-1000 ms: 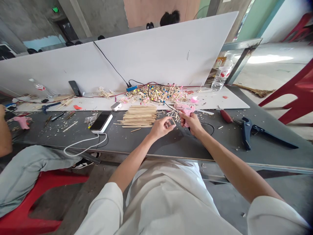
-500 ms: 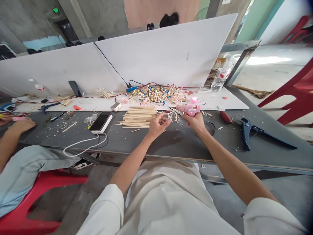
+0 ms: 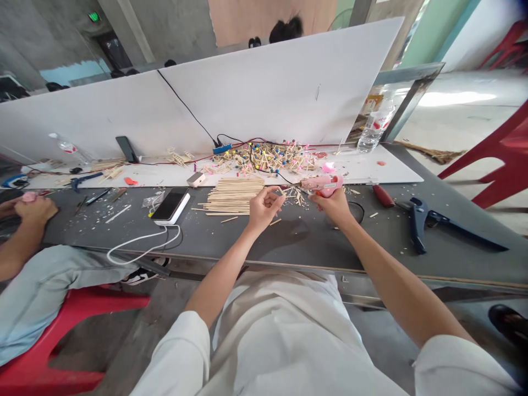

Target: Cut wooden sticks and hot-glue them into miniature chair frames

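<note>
Left hand (image 3: pixel 263 210) pinches a small stick (image 3: pixel 282 192); right hand (image 3: pixel 335 208) wraps around a pink glue gun (image 3: pixel 325 185) at the stick's three o'clock. Gluing seems in hand, calling next for steady aim

The place looks like a plain craft workshop, with bare grey concrete walls (image 3: pixel 165 33). Its long dark-grey worktable (image 3: pixel 206 239), littered with pale wooden scraps (image 3: pixel 295 196), bears a pink plastic glue gun (image 3: pixel 325 185), a blue long-handled cutter (image 3: pixel 418 220) and a red-handled tool (image 3: pixel 383 196). Thin pale wooden sticks (image 3: pixel 231 197) lie near a heap of ball-tipped short sticks (image 3: pixel 268 158). A co-worker (image 3: pixel 66 269) sits there on a red plastic chair (image 3: pixel 84 309).
</note>
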Demonstrator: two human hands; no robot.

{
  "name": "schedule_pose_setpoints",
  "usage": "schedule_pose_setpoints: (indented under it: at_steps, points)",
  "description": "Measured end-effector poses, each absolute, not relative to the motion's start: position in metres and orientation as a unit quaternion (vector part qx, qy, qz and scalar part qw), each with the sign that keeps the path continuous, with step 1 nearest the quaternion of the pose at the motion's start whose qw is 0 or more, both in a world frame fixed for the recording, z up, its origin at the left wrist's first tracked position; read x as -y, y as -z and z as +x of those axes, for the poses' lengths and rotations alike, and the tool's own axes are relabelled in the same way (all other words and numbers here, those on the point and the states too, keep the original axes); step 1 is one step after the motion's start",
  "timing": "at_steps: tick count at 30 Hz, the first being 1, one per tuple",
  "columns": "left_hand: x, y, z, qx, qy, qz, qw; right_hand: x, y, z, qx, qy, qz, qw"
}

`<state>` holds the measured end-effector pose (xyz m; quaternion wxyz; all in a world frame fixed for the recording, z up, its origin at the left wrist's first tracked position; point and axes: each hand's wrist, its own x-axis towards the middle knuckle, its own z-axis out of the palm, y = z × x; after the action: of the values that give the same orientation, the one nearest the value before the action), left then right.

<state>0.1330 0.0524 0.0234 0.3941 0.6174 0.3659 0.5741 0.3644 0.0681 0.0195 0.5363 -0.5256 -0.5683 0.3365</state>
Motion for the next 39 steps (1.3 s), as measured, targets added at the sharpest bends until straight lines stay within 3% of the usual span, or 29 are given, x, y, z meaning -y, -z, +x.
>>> schedule_pose_setpoints:
  at_steps: [39]
  points:
    - [-0.047,-0.027,0.132,-0.31,-0.601,0.678,0.288,-0.06,-0.029,0.359,0.614,-0.363,-0.486,0.506]
